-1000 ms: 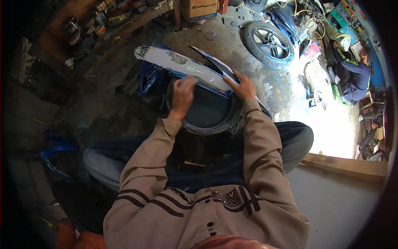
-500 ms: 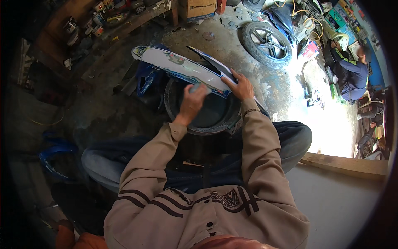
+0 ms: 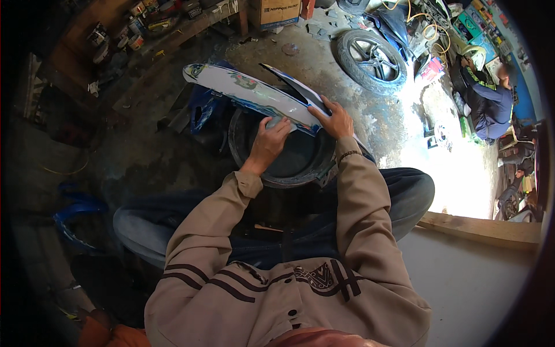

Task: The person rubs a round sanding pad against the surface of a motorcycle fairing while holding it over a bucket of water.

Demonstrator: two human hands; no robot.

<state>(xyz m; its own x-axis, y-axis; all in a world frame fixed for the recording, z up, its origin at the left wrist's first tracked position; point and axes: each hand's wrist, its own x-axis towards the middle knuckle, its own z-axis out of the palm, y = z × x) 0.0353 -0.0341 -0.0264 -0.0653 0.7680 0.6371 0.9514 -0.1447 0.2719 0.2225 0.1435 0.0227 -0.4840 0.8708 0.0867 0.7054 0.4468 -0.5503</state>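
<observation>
A long white motorcycle fairing panel point(image 3: 234, 87) with blue, patchy edges lies slanted above a round black basin point(image 3: 236, 155). My right hand point(image 3: 338, 120) is closed on the panel's right end, its fingers over the upper side and the thumb along its face. My left hand point(image 3: 267, 144) holds a small pale grey piece, apparently folded sandpaper point(image 3: 283, 124), pressed to the panel's lower edge. A dark narrow wing of the panel point(image 3: 295, 87) rises along its far side. Dark water seems to fill the basin below both hands.
Blue plastic body parts lie left of the basin point(image 3: 203, 113) and by my left knee point(image 3: 78, 211). A spoked wheel with tyre point(image 3: 372, 62) rests on the floor ahead. A cardboard box point(image 3: 279, 13) and a cluttered bench point(image 3: 179, 37) stand behind. Another person point(image 3: 491, 104) sits far right.
My left hand, blurred before, has shifted slightly with the sandpaper along the panel's lower edge. My right hand and the panel have stayed nearly in place.
</observation>
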